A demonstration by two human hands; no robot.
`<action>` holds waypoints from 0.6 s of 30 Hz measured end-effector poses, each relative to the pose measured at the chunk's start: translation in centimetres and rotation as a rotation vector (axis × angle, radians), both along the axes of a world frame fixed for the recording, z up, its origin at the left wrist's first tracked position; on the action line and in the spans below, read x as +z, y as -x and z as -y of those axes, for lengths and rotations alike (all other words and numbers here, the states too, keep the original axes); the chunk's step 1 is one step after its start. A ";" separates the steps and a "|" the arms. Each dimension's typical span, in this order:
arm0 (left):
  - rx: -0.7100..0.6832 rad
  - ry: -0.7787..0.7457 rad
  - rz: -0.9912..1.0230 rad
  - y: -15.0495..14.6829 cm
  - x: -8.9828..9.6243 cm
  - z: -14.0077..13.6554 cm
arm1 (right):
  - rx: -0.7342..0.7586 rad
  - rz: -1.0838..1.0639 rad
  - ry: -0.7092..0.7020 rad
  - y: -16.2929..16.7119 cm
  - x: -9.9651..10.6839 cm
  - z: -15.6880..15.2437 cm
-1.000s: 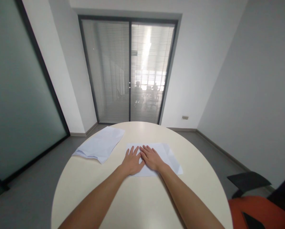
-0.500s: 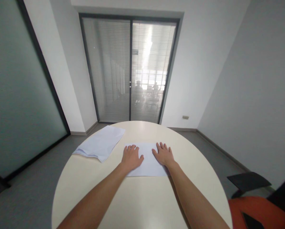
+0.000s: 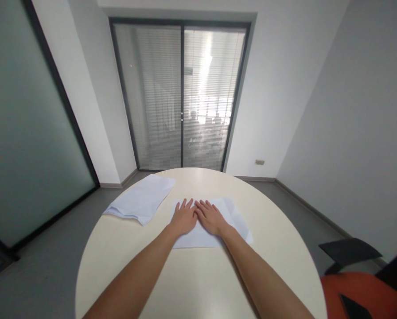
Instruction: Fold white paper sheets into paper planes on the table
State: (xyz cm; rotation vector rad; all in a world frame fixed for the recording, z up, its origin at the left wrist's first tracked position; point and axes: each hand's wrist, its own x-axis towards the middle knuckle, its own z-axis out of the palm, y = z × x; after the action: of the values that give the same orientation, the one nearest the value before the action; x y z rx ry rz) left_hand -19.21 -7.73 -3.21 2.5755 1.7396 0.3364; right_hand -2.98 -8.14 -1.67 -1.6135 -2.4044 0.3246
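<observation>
Left hand [image 3: 184,220], fingers spread, and right hand [image 3: 211,218], fingers nearly together, lie palm-down on the white sheet [image 3: 197,240] beneath them; uneven palm pressure could skew or crease it.

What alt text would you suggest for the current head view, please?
The left hand and right hand rest palms down, close together, on a white sheet on a round table; layered white sheets lie farther left, a chair right.
</observation>
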 end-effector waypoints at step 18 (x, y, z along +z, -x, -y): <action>0.085 0.016 0.024 0.6 0.1 -0.5 | -0.213 0.060 -0.161 -3.0 0.6 0.0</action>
State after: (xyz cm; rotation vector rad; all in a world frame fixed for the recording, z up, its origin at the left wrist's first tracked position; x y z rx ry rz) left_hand -19.82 -7.22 -3.11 2.4812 1.8394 0.3528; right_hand 0.02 -8.14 -1.07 -1.8050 -2.2085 0.0448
